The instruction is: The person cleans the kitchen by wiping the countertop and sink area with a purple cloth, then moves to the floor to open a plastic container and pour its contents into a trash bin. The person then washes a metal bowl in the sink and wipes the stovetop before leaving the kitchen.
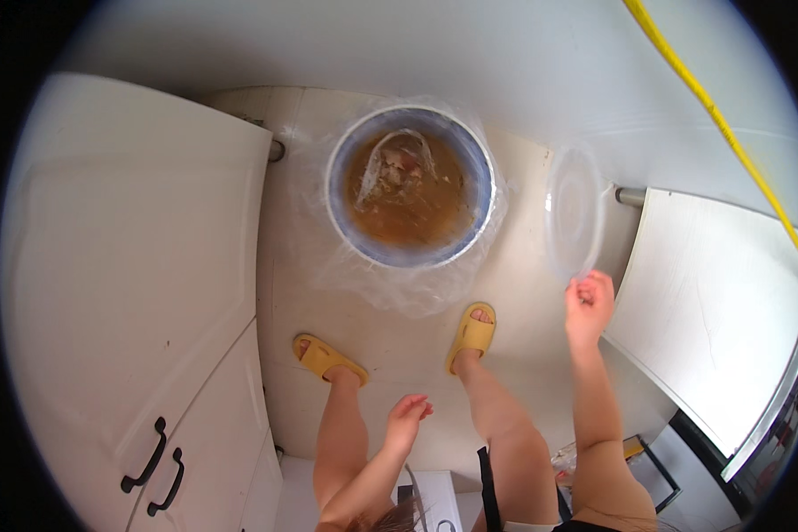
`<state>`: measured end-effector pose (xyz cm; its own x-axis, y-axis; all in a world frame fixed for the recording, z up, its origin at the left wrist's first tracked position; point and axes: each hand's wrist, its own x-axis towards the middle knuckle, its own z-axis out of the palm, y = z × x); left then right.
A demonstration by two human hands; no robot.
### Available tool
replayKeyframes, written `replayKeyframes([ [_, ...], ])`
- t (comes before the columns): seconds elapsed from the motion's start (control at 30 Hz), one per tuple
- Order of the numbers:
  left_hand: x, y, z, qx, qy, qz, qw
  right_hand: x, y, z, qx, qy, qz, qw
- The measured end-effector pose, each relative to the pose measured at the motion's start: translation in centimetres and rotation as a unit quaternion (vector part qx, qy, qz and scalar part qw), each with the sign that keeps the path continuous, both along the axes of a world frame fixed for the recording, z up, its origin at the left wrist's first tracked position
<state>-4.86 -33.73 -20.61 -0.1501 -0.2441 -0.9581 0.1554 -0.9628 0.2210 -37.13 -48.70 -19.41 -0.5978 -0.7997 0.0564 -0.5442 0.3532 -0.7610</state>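
Note:
My right hand (590, 299) pinches the near edge of a round translucent plastic lid (575, 206), which hangs tilted nearly on edge above the floor at the right. Loosely bent and with nothing visible in it, my left hand (409, 419) hovers above the floor between my legs. On the floor ahead stands a round bucket (338, 211) lined with a clear plastic bag (405, 289), whose loose edge spreads around the rim. Murky brown liquid (419, 226) with food scraps (402, 166) and a crumpled piece of clear plastic lies inside it.
White cabinets (139, 233) with black handles (147, 459) line the left. At the right is a white panel (718, 312) on a metal leg. A yellow hose or cord (711, 110) crosses the upper right wall. My feet in yellow slippers (472, 336) stand before the bucket.

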Motion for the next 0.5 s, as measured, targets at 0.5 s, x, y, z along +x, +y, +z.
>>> replayKeyframes([
  [0.5,0.9,-1.5,0.7,-0.056,0.024,0.091,0.994,21.1,-8.9,0.6,0.036,0.213,0.395,0.893],
])
